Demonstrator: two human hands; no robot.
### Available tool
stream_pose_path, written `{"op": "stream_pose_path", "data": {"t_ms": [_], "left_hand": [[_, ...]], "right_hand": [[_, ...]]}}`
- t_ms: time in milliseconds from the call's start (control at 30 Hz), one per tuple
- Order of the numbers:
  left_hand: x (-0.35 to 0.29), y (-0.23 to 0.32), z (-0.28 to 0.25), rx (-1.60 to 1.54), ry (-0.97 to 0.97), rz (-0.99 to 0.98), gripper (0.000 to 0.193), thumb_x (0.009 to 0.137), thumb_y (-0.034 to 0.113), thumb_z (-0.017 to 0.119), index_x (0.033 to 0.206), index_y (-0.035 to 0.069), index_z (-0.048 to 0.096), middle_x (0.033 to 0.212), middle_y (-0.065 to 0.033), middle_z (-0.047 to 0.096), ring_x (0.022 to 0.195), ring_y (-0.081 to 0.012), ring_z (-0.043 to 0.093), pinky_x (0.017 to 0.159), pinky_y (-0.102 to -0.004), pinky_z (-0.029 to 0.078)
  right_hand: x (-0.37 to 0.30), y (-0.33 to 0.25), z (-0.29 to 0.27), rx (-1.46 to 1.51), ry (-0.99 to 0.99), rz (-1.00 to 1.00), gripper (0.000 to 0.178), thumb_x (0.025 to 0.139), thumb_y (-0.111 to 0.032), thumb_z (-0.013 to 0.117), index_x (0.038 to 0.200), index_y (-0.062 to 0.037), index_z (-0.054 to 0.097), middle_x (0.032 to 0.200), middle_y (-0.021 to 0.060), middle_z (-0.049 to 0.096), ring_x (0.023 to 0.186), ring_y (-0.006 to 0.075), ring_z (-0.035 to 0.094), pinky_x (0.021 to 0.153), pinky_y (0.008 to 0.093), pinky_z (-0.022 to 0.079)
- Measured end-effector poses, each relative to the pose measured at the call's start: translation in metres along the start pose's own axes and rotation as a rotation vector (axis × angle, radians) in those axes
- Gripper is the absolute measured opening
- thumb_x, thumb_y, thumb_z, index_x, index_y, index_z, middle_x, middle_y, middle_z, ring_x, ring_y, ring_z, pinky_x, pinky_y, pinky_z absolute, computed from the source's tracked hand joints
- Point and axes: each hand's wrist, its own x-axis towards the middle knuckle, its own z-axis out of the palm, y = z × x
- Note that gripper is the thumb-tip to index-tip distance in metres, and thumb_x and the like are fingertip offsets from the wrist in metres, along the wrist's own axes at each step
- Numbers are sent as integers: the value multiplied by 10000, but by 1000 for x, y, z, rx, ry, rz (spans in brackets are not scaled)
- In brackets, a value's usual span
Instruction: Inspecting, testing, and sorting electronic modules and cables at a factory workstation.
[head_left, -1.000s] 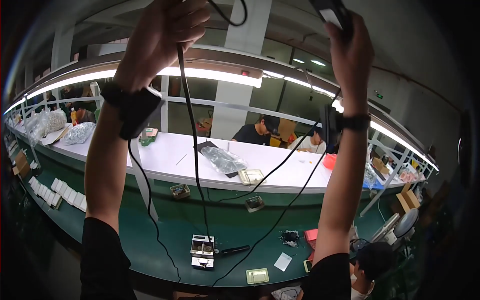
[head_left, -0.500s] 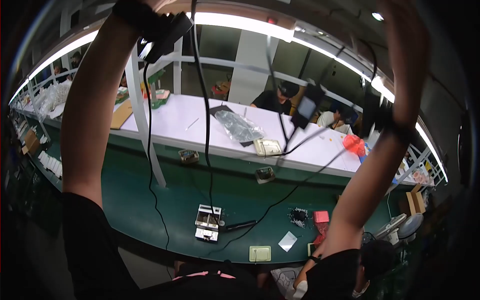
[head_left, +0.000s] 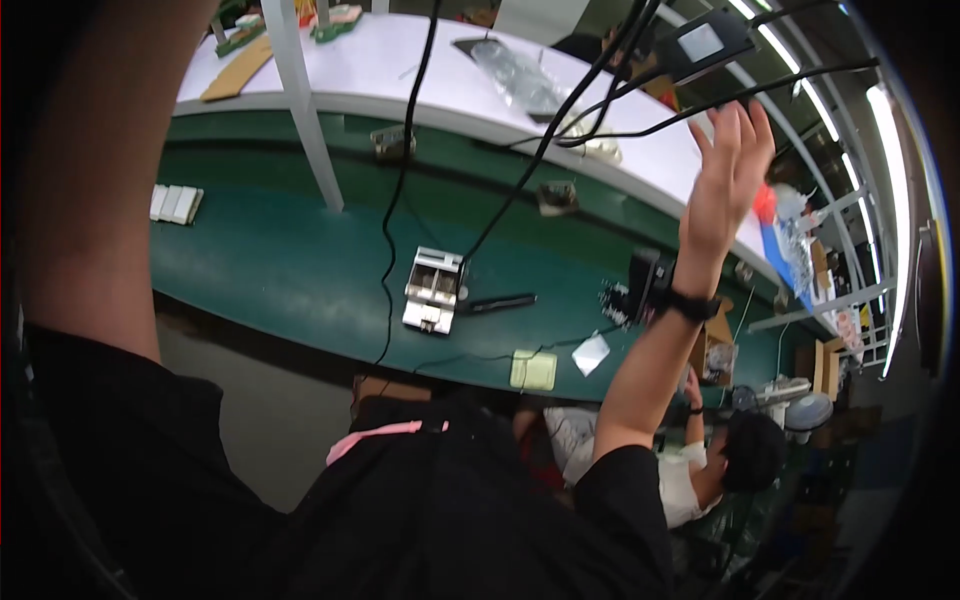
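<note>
My right hand (head_left: pixel 728 185) is raised at the right with its fingers stretched and apart, and it grips nothing visible. Just beyond its fingertips runs a black cable (head_left: pixel 690 118). Above the hand hangs a black box-shaped power adapter (head_left: pixel 705 45) with a pale label, among several dark cables. A black strap with a small dark device (head_left: pixel 652 278) is round my right wrist. My left forearm (head_left: pixel 95 180) reaches up past the top edge, so my left hand is out of the picture.
On the green bench (head_left: pixel 270 250) stand a white-and-silver device (head_left: pixel 433 290), a black pen-shaped tool (head_left: pixel 500 302), a pale green tray (head_left: pixel 533 370) and a white sheet (head_left: pixel 591 354). A grey post (head_left: pixel 300 105) rises at its back. A co-worker (head_left: pixel 690 480) sits at the right.
The view has tilted down and turned. My right hand, cut off by the top edge before, now shows with fingers spread. My left hand has left the picture. The hanging adapter appears higher and farther right.
</note>
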Motion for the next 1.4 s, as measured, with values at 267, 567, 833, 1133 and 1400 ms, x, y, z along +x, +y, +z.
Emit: {"op": "stream_pose_path", "data": {"t_ms": [267,567,833,1133,1400], "left_hand": [[-95,-168,55,392,58,-11,287,1089,268,479,1244,30,524,985,-35,567,871,-153,577,761,-292,522],[-156,-165,206,31,-67,3,455,1097,444,436,980,28,580,699,27,469,617,-110,451,624,-256,415],[-85,-73,190,-75,55,237,409,1110,357,430,971,-4,561,657,15,495,586,-74,484,557,-238,424],[-7,-7,194,274,1,469,272,1098,223,470,1016,-9,587,720,-55,640,621,-105,571,556,-258,444],[13,17,183,412,-89,342,285,1101,265,445,1075,17,582,785,-43,671,677,-113,638,586,-243,488]], "right_hand": [[-17,9,-12,84,-217,65,581,1068,-307,558,1505,21,359,1428,205,499,1289,280,540,1028,429,508],[-7,14,-43,242,36,41,368,1102,-277,453,1335,-7,542,1275,109,594,1094,185,604,920,348,523],[-16,11,-28,107,-16,44,293,1065,-139,478,1301,24,537,1263,106,577,1075,182,602,874,326,548],[-21,-2,-40,-108,32,-147,334,1001,-48,564,1316,52,518,1294,141,575,1134,189,610,913,327,548],[2,-22,2,-327,-1,-352,773,918,-130,703,1528,99,286,1522,317,403,1403,378,468,1109,438,436]]}}
